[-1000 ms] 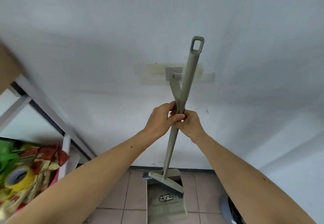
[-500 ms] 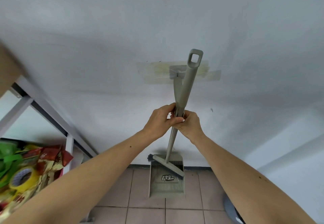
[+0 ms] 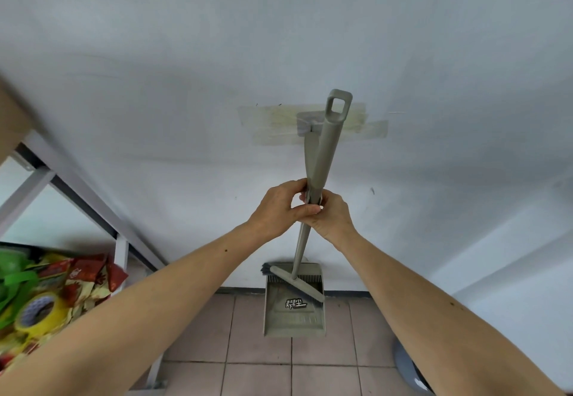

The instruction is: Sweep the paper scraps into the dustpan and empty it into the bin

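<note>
A grey-beige broom (image 3: 326, 153) and a matching long-handled dustpan (image 3: 294, 305) hang together against the white wall, clear of the tiled floor. The dustpan's handle reaches up to a wall hook (image 3: 305, 124) on a taped patch. The broom head (image 3: 296, 282) lies across the pan's upper part. My left hand (image 3: 279, 209) and my right hand (image 3: 331, 215) both grip the two handles at mid-height, fingers closed around them. No paper scraps show in view.
A grey bin (image 3: 409, 371) peeks in at the bottom right on the floor. At left stands a white metal table frame (image 3: 77, 184), with a pile of colourful packets and a yellow tape roll (image 3: 37, 312) below it.
The broom and dustpan have risen off the floor and moved closer to the wall; the handle tops now reach the hook. My hands keep the same grip.
</note>
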Available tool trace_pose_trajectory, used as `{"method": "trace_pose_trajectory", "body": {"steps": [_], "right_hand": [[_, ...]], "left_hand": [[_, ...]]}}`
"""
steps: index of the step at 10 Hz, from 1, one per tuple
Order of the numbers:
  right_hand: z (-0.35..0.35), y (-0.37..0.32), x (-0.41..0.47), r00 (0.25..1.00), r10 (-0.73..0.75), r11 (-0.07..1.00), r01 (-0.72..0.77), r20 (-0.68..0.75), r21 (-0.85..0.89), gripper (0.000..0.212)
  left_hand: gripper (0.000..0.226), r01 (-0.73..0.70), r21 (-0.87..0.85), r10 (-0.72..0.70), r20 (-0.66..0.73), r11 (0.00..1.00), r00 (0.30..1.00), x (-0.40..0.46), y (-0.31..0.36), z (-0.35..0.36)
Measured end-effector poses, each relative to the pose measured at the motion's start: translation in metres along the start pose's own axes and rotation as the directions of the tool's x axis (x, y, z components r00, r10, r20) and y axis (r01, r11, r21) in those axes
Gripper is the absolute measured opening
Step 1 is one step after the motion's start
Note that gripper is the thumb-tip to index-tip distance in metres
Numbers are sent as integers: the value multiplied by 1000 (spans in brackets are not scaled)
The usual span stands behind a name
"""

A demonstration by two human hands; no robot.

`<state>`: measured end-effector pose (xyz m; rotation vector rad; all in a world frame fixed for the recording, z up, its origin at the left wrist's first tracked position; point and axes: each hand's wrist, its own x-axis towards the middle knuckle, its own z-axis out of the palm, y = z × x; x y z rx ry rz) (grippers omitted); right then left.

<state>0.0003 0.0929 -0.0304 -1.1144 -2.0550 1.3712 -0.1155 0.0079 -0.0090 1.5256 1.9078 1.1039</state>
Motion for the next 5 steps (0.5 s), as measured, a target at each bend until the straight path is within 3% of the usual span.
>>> {"method": "trace_pose_trajectory", "body": {"steps": [4,5], "right_hand": [[-7,8,-6,999,-27,1000,27,18,-1,42],[-8,15,-8,1000,1,1000,-1,28,0,59]], "left_hand": [[39,13,41,-14,12,999,1000,-3,6,2],[47,36,56,-36,3,998,999,-3,4,4]]}}
